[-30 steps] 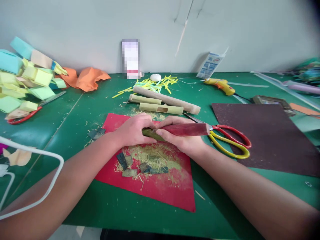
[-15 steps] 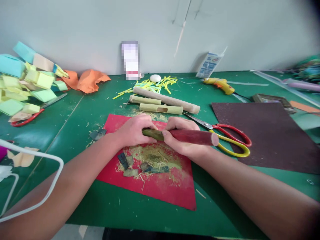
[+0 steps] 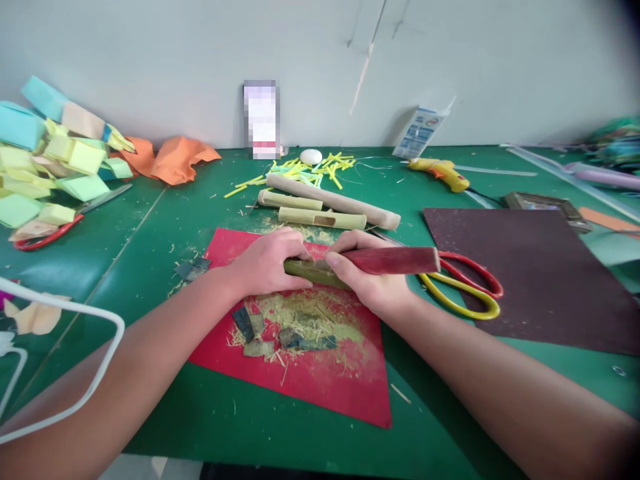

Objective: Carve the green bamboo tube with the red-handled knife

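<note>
My left hand is closed round one end of a short green bamboo piece and holds it over a red sheet. My right hand grips a tool with a dark red handle whose working end lies against the bamboo between my hands; the blade is hidden by my fingers. Pale green shavings and dark bark chips lie on the red sheet just below my hands.
Three bamboo sticks lie behind the red sheet, with yellow strips and a white ball further back. Red-and-yellow scissors, a dark brown sheet and a yellow glue gun lie right. Coloured paper boxes and red scissors are left.
My right hand drew the red-handled tool right along the bamboo, then turned and shifted it back slightly. My left hand stayed put on the bamboo.
</note>
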`<move>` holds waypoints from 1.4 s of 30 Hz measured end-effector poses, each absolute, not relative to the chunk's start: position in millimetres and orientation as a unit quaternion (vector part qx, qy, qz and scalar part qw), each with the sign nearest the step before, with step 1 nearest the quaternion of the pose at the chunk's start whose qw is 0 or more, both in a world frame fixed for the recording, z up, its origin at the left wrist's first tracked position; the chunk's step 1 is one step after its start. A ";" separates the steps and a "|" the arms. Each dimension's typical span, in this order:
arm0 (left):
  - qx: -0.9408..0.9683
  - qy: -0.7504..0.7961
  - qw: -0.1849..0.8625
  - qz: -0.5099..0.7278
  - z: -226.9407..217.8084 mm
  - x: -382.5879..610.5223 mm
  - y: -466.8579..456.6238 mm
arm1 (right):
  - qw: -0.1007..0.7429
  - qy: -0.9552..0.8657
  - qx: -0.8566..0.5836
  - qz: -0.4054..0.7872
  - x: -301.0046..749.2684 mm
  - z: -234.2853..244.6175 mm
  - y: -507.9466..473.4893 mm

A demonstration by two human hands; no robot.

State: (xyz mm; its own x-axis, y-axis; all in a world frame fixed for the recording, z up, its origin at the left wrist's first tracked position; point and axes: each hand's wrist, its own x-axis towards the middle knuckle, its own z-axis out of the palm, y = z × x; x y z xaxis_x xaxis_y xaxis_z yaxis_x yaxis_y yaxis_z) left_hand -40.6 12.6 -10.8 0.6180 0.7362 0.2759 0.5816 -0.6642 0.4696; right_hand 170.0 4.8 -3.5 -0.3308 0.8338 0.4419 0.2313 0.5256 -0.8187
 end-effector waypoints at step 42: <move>0.886 0.367 0.175 0.225 -9.9 -41.9 13.6 | 0.448 -0.721 -0.375 0.373 166.1 -1.2 5.8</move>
